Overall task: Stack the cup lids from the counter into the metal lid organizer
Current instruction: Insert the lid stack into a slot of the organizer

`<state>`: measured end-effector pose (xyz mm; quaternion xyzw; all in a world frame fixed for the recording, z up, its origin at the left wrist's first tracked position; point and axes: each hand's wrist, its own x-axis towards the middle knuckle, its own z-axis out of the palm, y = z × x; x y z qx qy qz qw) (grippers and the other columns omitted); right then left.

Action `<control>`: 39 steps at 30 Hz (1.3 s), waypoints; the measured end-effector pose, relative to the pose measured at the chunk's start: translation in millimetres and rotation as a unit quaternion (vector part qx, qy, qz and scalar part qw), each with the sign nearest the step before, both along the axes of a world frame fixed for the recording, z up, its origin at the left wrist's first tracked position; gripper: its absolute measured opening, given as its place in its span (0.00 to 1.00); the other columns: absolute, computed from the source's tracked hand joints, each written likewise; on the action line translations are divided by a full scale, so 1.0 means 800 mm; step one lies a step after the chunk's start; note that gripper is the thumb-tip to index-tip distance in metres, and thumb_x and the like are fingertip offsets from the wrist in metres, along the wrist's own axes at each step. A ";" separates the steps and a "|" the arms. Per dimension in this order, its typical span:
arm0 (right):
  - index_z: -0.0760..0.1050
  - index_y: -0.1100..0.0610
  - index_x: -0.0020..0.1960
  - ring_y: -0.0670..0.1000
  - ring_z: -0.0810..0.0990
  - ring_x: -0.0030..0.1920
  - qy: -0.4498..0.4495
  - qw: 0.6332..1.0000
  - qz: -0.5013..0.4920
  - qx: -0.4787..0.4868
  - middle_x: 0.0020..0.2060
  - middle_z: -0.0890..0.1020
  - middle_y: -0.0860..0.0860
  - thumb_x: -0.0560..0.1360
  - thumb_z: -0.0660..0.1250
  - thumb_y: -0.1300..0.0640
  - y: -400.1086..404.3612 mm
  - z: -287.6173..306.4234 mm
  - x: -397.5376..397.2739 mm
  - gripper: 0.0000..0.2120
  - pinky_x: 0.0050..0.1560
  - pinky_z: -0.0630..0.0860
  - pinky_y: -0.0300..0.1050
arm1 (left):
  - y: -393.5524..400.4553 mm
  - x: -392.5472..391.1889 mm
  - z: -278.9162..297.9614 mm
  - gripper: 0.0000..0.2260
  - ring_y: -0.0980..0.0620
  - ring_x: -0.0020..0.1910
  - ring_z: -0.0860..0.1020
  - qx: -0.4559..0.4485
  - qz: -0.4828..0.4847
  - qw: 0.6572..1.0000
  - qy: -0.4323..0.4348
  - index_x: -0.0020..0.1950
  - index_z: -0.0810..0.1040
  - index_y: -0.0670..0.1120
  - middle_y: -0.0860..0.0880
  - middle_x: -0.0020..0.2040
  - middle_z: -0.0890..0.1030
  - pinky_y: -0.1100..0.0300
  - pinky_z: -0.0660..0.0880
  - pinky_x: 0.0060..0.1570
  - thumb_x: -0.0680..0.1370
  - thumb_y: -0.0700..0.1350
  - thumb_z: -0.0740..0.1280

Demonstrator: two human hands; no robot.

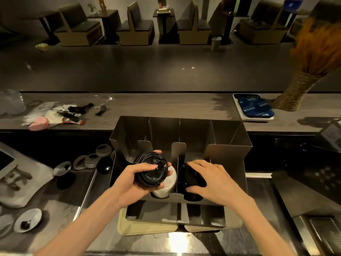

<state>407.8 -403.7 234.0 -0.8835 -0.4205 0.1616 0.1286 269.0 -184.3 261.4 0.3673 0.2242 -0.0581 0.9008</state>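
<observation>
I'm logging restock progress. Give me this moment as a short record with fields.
left hand: grips a stack of black lids above the organizer
right hand: rests on the black lid stack in a slot
metal lid organizer: also holds a white lid stack
loose lids: on the counter, left of the organizer

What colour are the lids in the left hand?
Black, seen in the head view: the lids held by the left hand.
</observation>
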 end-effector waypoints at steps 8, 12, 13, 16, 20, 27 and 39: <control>0.58 0.40 0.81 0.48 0.64 0.77 -0.028 0.999 -0.012 -0.022 0.78 0.63 0.40 0.76 0.68 0.35 0.008 -0.004 -0.009 0.37 0.77 0.53 0.53 | -0.004 0.000 0.013 0.29 0.34 0.66 0.77 -0.042 -0.003 0.999 -0.009 0.72 0.76 0.48 0.34 0.70 0.75 0.45 0.79 0.49 0.71 0.49 0.75; 0.57 0.42 0.81 0.46 0.62 0.78 -0.003 1.000 -0.025 -0.015 0.79 0.62 0.40 0.73 0.69 0.31 0.002 0.000 -0.011 0.43 0.80 0.50 0.54 | -0.004 -0.003 0.018 0.22 0.34 0.66 0.78 -0.050 -0.004 0.999 -0.006 0.68 0.80 0.48 0.34 0.68 0.78 0.43 0.78 0.54 0.77 0.50 0.61; 0.58 0.42 0.81 0.45 0.63 0.77 -0.004 0.999 -0.042 0.005 0.78 0.64 0.40 0.72 0.69 0.29 0.001 0.004 -0.014 0.43 0.80 0.51 0.53 | -0.004 -0.004 0.018 0.21 0.33 0.66 0.77 -0.056 0.002 0.998 -0.006 0.67 0.80 0.47 0.34 0.68 0.77 0.42 0.79 0.54 0.76 0.50 0.61; 0.68 0.42 0.75 0.42 0.70 0.70 -0.055 0.987 -0.088 0.123 0.70 0.72 0.38 0.73 0.67 0.29 0.008 0.026 -0.031 0.35 0.76 0.60 0.47 | -0.002 -0.007 0.017 0.21 0.31 0.68 0.74 -0.065 0.007 0.998 -0.018 0.69 0.79 0.45 0.33 0.69 0.76 0.38 0.78 0.56 0.76 0.46 0.64; 0.68 0.40 0.74 0.38 0.72 0.66 0.071 0.960 -0.068 0.263 0.65 0.71 0.33 0.69 0.70 0.27 0.038 0.058 -0.070 0.37 0.66 0.73 0.40 | -0.002 -0.011 0.014 0.30 0.35 0.64 0.79 -0.029 -0.009 0.999 -0.031 0.63 0.83 0.47 0.35 0.67 0.78 0.40 0.79 0.57 0.62 0.45 0.83; 0.64 0.34 0.74 0.38 0.72 0.68 0.100 0.953 -0.037 0.283 0.65 0.74 0.32 0.67 0.72 0.28 0.081 0.053 -0.097 0.38 0.70 0.73 0.47 | 0.008 -0.033 0.025 0.21 0.38 0.56 0.84 -0.013 0.023 1.000 0.000 0.58 0.86 0.46 0.37 0.61 0.83 0.43 0.83 0.50 0.68 0.50 0.80; 0.66 0.41 0.75 0.38 0.69 0.67 0.087 0.954 -0.023 0.286 0.66 0.66 0.37 0.70 0.78 0.39 0.146 0.057 -0.083 0.38 0.63 0.70 0.33 | 0.099 -0.090 0.012 0.14 0.42 0.49 0.81 -0.019 0.115 0.993 0.020 0.55 0.80 0.47 0.40 0.52 0.80 0.54 0.74 0.37 0.76 0.54 0.70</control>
